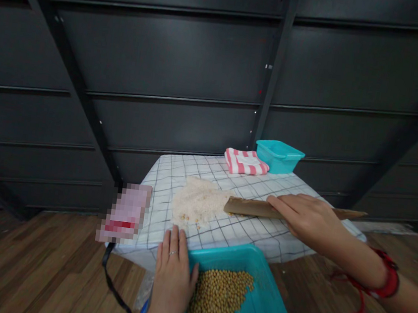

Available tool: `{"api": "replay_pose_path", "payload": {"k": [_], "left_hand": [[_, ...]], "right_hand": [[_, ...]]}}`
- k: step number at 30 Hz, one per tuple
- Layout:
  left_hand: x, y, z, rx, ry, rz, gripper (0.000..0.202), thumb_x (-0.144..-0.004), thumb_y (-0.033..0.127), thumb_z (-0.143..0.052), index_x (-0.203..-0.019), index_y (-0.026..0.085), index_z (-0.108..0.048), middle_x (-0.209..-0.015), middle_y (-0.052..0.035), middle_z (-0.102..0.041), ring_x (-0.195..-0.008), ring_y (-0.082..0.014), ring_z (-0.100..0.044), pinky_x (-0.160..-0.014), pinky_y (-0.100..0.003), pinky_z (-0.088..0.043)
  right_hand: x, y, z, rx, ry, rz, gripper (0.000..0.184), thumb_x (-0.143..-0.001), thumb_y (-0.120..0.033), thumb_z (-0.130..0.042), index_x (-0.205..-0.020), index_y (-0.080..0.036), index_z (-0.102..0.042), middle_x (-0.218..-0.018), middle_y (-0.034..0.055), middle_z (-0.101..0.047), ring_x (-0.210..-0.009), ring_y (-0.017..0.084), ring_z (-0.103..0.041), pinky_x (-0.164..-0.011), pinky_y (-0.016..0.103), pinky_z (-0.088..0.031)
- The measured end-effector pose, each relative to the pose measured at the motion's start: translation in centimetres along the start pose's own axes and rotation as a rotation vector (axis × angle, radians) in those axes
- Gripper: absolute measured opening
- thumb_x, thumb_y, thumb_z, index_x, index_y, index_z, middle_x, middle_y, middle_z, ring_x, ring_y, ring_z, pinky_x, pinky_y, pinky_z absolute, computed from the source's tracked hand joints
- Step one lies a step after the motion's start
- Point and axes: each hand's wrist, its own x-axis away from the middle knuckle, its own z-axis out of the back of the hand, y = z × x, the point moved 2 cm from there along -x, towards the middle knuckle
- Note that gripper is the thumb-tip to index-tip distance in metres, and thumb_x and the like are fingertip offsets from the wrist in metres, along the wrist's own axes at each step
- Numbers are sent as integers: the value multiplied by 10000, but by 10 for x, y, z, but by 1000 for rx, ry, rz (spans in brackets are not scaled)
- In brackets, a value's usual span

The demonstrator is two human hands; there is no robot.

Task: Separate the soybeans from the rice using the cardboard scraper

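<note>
My left hand (pixel 173 274) grips the left rim of a teal plastic tub (pixel 270 306) at the near table edge, fingers flat over the rim. The tub holds a heap of yellow soybeans (pixel 216 299). My right hand (pixel 310 220) is closed on a brown cardboard strip (pixel 248 207) held edge-down on the checked tablecloth (pixel 168 177). The strip's left end touches a pile of white rice (pixel 198 201), with a few beans at its near edge. A red cord bracelet (pixel 387 285) is on my right wrist.
A folded red-and-white striped cloth (pixel 245 162) and a second, smaller teal tub (pixel 278 156) sit at the table's far edge. A blurred pink item (pixel 126 212) hangs at the left table edge with a black strap (pixel 112 287). Dark panelled wall behind, wooden floor around.
</note>
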Motion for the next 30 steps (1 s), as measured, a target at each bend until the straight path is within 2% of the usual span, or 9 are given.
{"api": "replay_pose_path", "payload": {"k": [12, 22, 25, 30], "left_hand": [[0, -1, -2, 22, -32, 28, 509, -756, 221, -384, -1219, 9, -406, -1284, -228, -447, -1197, -342, -384, -926, -494, -385], [-2, 0, 1, -11, 0, -14, 507, -747, 205, -405, -1202, -18, -413, -1260, -243, -463, -1162, -365, -416, -894, -491, -422], [-3, 1, 3, -35, 22, -44, 502, -738, 196, -408, -1179, -43, -428, -1234, -263, -479, -1132, -383, -442, -865, -500, -440], [-3, 1, 2, -43, -4, -20, 488, -748, 199, -392, -1179, -24, -442, -1248, -243, -477, -1152, -371, -429, -889, -496, -425]], "right_hand": [[6, -9, 11, -43, 53, 12, 297, -769, 26, -332, -894, -105, -568, -698, 55, -636, -583, 141, -561, -561, 264, -410], [6, -17, 17, -115, -71, -45, 334, -701, 37, -347, -871, -152, -565, -682, 30, -633, -562, 142, -556, -519, 256, -402], [8, -15, 19, -91, -32, -53, 328, -711, 34, -342, -868, -135, -574, -690, 44, -639, -576, 146, -563, -539, 262, -422], [14, -3, 28, 22, -2, -61, 341, -716, 41, -318, -848, -116, -591, -687, 64, -649, -566, 150, -570, -532, 266, -438]]}}
